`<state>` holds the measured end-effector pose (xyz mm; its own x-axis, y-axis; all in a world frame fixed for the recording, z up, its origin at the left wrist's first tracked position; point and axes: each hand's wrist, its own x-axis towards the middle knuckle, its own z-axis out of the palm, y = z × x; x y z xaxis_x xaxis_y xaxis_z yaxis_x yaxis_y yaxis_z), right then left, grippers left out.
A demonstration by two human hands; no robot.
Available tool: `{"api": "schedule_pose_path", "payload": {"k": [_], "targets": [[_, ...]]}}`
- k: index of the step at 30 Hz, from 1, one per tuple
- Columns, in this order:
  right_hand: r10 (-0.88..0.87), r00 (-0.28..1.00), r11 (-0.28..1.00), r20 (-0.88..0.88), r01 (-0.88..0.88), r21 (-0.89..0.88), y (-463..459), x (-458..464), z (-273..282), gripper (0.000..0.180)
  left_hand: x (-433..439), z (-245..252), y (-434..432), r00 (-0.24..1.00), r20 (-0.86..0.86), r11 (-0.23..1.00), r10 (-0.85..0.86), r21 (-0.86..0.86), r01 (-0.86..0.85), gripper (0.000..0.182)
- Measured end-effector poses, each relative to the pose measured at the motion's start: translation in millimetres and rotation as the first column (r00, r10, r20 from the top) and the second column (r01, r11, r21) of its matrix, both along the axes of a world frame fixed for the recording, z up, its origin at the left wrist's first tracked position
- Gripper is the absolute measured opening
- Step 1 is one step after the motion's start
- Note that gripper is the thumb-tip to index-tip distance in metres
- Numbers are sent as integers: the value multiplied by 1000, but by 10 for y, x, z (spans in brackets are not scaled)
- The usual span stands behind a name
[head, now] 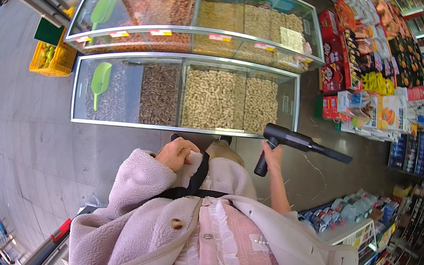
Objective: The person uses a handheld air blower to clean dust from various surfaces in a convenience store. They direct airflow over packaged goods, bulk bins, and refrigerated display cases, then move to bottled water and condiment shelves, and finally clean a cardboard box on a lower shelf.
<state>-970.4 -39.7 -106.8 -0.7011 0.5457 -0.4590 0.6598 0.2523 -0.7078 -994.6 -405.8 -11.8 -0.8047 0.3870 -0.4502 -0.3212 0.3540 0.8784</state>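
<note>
In my right hand (272,156) is a black handheld vacuum or blower (288,137), held by its grip, its long narrow nozzle pointing right. It is at the near right corner of a glass-lidded bin case (122,123) of unshelled peanuts (211,99) and dark sunseed-like seeds (160,93). My left hand (178,154) hangs before my coat with curled fingers, near a black strap (198,176); whether it grips anything is unclear. A green scoop (100,81) lies in the case's left part. Behind stands a second glass case (195,30) with nuts and another green scoop (103,11).
A yellow crate of fruit (52,61) stands at the left. Stacked packaged goods (378,105) rise at the right. Bottles on a shelf (335,235) are at the lower right. A red-and-black bar or handle (61,230) is at the lower left.
</note>
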Motion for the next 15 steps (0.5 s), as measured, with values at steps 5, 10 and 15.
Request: {"api": "schedule_pose_path", "payload": {"k": [5,10,15], "targets": [[-264,963,962,-64,267,50,532,412,104,44,-83,-18,111,997,12,996,-78,53,78,22],[-244,970,966,-8,244,80,460,328,182,46,-136,94,199,990,46,991,-134,25,133,22],[-28,999,999,-16,29,25,107,11,29,46,-20,49,118,1000,-17,999,-26,45,27,22]]}}
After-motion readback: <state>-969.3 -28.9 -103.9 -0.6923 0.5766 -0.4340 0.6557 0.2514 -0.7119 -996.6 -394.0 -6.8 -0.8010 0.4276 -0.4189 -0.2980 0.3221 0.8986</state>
